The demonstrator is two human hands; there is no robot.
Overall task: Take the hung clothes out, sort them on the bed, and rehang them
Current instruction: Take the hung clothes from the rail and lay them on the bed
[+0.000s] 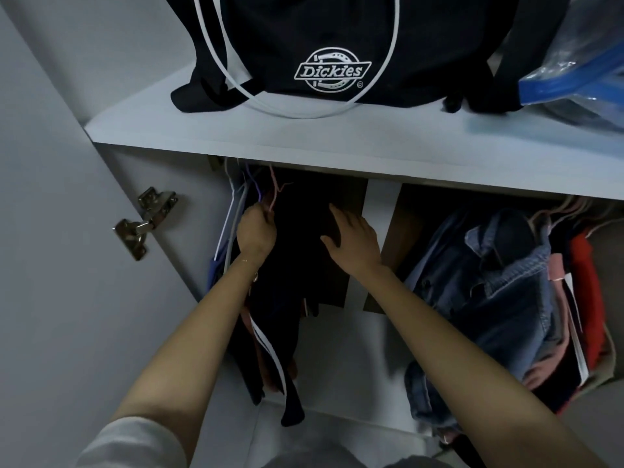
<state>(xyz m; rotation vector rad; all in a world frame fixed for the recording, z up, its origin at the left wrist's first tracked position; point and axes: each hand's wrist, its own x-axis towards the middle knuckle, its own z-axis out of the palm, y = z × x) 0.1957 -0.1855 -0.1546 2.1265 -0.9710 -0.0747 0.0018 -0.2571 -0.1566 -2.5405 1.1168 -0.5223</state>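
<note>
Dark hung clothes (297, 251), a bunch of black and navy garments on thin wire hangers, are hanging in the left bay of the wardrobe under the white board shelf (270, 143), and we are reaching into them with both hands.

At nine o'clock of the view, the silver metal door hinge (145, 221) is sitting on the white open door (50, 265), well apart from us. Next, our left hand (255, 231) is curling its fingers round the thin pink and purple hanger necks (273, 194) at the bunch's eleven o'clock corner, its forearm rising from seven o'clock. The hooks are running from that grip toward twelve o'clock and passing behind the shelf edge, so we cannot see the rail. The garments' long axis is dropping from the hooks toward six o'clock, between our two forearms.

Our right hand (354, 238) is lying at three o'clock of the bunch, fingers straight and spread, flat against the black cloth and grasping nothing, its forearm coming in from five o'clock. The left hand is nearer the hooks, so we are judging that the lift-off falls to it, with the right only steadying.

Further toward three o'clock the white upright divider panel (381, 201) is standing just beside the right hand. Beyond it, the blue denim jacket (506, 292) and the red garment (582, 298) are hanging untouched in the right bay.
</note>
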